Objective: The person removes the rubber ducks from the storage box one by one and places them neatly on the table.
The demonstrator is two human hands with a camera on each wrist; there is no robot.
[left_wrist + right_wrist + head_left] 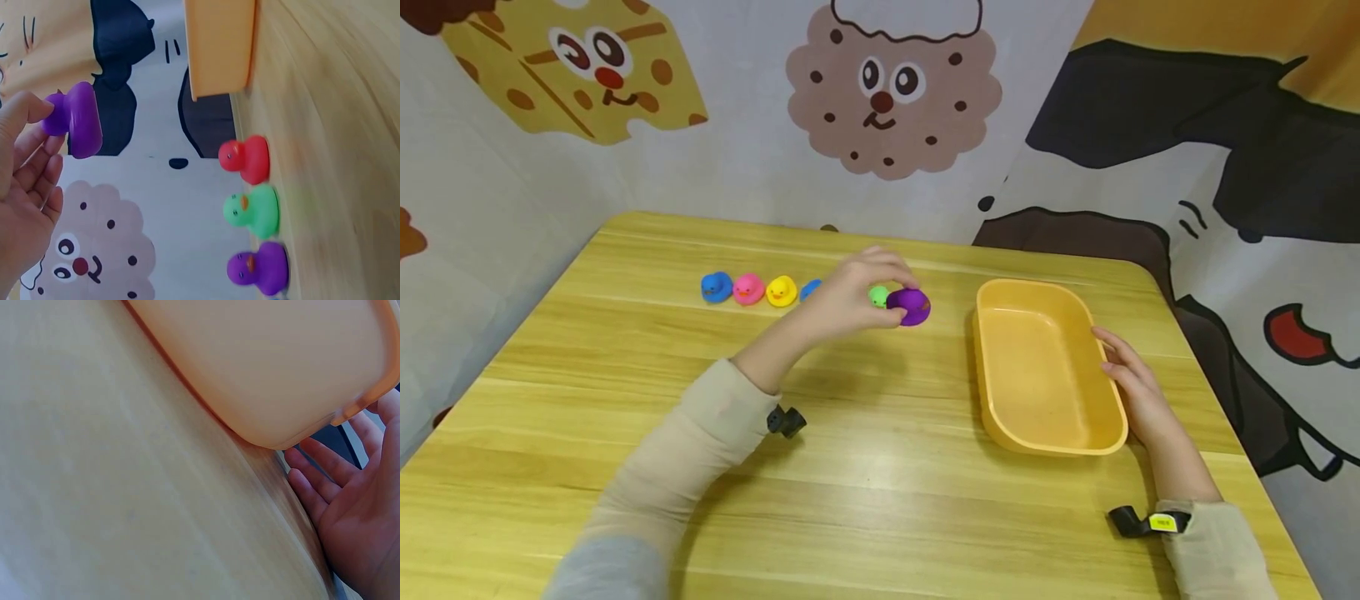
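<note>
My left hand (857,292) pinches a purple rubber duck (913,307) between thumb and fingers, raised above the table as the left wrist view shows. Beneath it, a red duck (247,159), a green duck (253,210) and a second purple duck (259,267) stand in line; the hand and held duck hide much of this part in the head view. The right hand (1138,392) rests at the right side of a yellow-orange plastic basin (987,367), thumb and forefinger touching its rim. Its other fingers (325,459) extend loosely beside the basin's wall.
Further left in the row are a blue duck (717,287), a pink duck (748,289), a yellow duck (782,291) and another blue duck (809,289), partly covered by the left arm. The wooden table (880,508) meets a cartoon-printed cloth (737,175) behind.
</note>
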